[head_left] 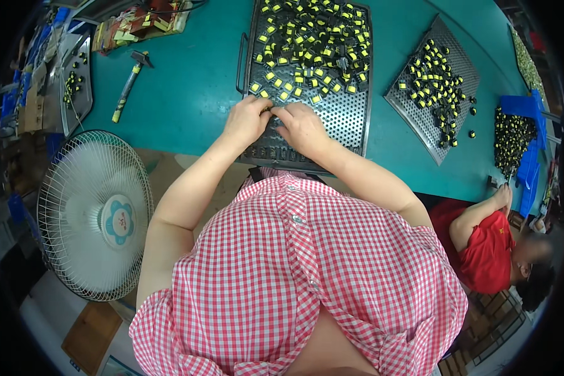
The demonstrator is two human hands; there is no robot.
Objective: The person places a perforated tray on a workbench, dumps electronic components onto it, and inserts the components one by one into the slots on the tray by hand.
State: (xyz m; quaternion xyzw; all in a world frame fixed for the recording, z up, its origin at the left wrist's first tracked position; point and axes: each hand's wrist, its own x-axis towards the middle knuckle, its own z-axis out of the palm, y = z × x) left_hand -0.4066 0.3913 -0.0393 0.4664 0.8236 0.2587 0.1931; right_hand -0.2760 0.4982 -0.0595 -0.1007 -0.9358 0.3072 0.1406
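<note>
Black-and-yellow parts (313, 47) lay heaped over the far portion of the perforated metal tray (348, 122), with some scattered loosely toward its middle. Nearest, on the near side of the tray, was the wearer's red-and-white checked shirt (244, 263). Both bare forearms reached from there to the tray, and the 2 hands met above its near half, left of its bare patch. The left hand (249, 120) had its fingers bent and the right hand (302, 127) was curled, their fingertips close together; a dark bit showed between them, too hidden to tell whether either hand gripped it. Left of the tray's near end stood a white fan (94, 216). Right of the near end sat a co-worker in a red top (485, 254), 1 hand at a blue bin (528, 194) holding more such parts. Farther out, left of the tray, a hammer (129, 81) lay on the green table (200, 69). Right of the tray and apart from it, another perforated tray (462, 59) lay at a slant, bearing a smaller heap.
</note>
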